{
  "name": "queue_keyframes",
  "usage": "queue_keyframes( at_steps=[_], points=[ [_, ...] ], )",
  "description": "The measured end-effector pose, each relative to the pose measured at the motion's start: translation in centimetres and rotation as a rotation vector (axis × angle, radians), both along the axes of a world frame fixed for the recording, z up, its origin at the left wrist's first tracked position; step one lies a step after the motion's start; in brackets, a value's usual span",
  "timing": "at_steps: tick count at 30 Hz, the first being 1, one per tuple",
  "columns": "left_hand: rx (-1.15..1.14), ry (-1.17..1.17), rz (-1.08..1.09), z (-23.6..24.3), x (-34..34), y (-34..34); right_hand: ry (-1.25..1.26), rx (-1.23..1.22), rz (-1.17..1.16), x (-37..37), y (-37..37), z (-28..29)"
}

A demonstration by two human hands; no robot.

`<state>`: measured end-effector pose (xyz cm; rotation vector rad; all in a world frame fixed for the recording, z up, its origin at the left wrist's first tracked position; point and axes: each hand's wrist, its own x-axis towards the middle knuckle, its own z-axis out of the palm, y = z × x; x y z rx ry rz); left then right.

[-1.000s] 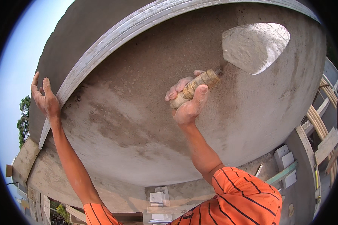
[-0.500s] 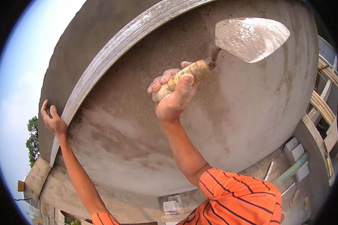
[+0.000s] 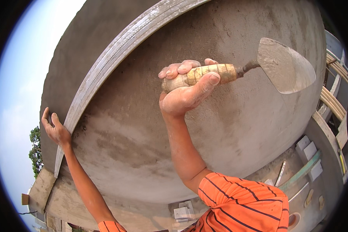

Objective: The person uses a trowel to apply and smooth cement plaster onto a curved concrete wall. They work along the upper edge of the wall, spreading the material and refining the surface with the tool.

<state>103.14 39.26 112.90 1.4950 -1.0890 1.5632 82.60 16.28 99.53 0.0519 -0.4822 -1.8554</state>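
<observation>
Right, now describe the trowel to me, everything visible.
The trowel has a broad, dull-grey blade that looks metal, with a rounded far end and greyish smears. A dark, bent neck joins it to a pale, wood-like handle with yellowish bands around it. It lies roughly crosswise in the view, blade to the right, in front of the grey-brown wall. The right hand grips the handle; whether the blade touches the wall can't be told.

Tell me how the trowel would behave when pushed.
The trowel should be fairly stiff: its blade looks metal. It may twist, the broad blade sitting beyond a narrow neck. Its thick, banded handle probably resists slipping.
</observation>
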Motion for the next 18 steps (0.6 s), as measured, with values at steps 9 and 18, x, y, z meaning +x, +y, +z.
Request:
queue_keyframes(
  at_steps=[9,18],
  points=[
    [-0.013,-0.018,-0.011,-0.8,-1.2,-0.3,-0.091,0.049,-0.065,-1.3,-0.1,-1.9],
    [-0.005,-0.013,-0.002,-0.3,-1.1,0.1,0.057,-0.068,0.063,-2.0,-0.1,-2.4]
  ],
)
